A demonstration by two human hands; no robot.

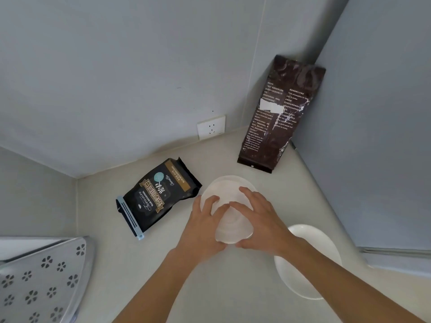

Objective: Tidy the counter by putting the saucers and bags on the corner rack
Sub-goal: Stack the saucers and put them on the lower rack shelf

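Observation:
Both my hands hold one white saucer (233, 229) between them: my left hand (205, 224) grips its left edge and my right hand (261, 220) its right edge. Just beyond it a second white saucer (226, 184) lies on the counter, partly covered by my fingers. A third white saucer (303, 283) rests on the counter under my right forearm. To the left of the saucers, a black coffee bag (161, 197) with a blue clip lies flat. A dark brown bag (277, 117) leans upright in the far right corner. The metal corner rack (46, 280), a perforated shelf, is at the lower left.
Grey walls meet behind the pale counter (144, 264). A white wall socket (211, 127) sits low on the back wall, and a grey panel (377, 159) bounds the right side.

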